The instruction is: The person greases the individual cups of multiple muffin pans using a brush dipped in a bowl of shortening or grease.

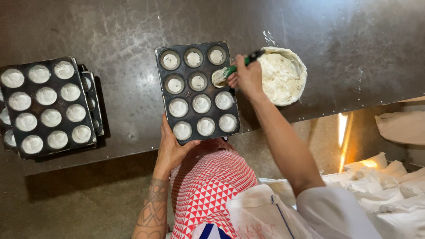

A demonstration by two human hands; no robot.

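Observation:
A dark muffin tray (160,84) with twelve cups lies on the dark worktop, most cups holding pale batter. My left hand (170,146) grips the tray's near edge. My right hand (247,76) holds a green-handled scoop (220,77) full of batter, tipped over a cup in the tray's right column. Just right of the tray stands a white bowl (301,66) of the same batter.
At the left of the worktop (124,40) a filled muffin tray (13,128) rests on a stack of other trays. Crumpled white cloths or bags (389,181) lie lower right, below the counter edge. A red-and-white patterned garment covers my front.

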